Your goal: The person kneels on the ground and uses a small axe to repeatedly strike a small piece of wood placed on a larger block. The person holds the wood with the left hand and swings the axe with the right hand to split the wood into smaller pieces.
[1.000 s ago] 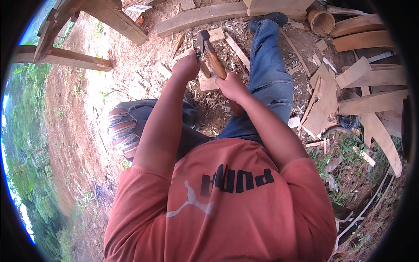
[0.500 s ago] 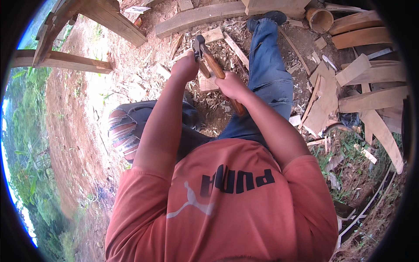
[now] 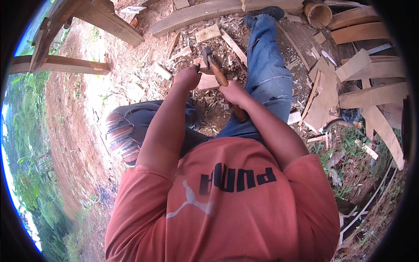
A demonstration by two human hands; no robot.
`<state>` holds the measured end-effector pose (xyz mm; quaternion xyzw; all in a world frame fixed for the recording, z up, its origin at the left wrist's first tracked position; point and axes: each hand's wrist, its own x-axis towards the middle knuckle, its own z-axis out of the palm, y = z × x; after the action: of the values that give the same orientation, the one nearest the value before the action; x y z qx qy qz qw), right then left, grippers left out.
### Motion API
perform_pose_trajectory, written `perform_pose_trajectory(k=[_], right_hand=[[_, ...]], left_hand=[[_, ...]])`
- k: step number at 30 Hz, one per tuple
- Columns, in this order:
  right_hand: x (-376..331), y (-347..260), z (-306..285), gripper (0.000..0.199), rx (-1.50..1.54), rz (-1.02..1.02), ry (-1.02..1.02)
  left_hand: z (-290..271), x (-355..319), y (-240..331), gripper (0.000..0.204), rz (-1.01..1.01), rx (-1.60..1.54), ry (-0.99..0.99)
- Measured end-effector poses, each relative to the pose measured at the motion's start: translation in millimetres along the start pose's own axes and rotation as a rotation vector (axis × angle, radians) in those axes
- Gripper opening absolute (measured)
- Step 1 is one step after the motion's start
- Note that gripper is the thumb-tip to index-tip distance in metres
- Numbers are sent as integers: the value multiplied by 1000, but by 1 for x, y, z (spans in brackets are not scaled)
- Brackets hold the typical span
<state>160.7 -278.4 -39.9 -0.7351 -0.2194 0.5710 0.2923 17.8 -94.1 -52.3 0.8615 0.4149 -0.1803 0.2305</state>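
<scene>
My right hand (image 3: 233, 92) grips the wooden handle of a hammer (image 3: 214, 66), whose dark metal head is raised above a small flat wood block (image 3: 207, 81) on the ground. My left hand (image 3: 187, 77) is closed at the block's left edge, pinching a small dark thing against it; what it is I cannot tell. Both forearms reach forward over my orange shirt. My right leg in blue jeans (image 3: 268, 70) stretches out beside the block.
Wood chips and offcuts (image 3: 207, 32) litter the dirt. A long plank (image 3: 209, 13) lies across the top. Stacked boards (image 3: 371, 96) fill the right side, with a round wooden container (image 3: 318, 14) above them. Timber beams (image 3: 61, 64) stand at the left by grass.
The hammer head has lifted and swung slightly up and away from the block. My left hand stays at the block.
</scene>
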Motion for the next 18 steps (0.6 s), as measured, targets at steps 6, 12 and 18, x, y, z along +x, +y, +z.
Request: perform_pose_trajectory(k=[6,12,18], right_hand=[[-16,-8,-3,16,227,27,-34],[-30,-31,-8,15,429,5,-100],[-45,-55,-14,18,709,-22,-217]], left_hand=[[-17,4,10,40,34,-111,125],[-61,0,21,33,27,-92,193],[-70,-3,10,32,90,7,206]])
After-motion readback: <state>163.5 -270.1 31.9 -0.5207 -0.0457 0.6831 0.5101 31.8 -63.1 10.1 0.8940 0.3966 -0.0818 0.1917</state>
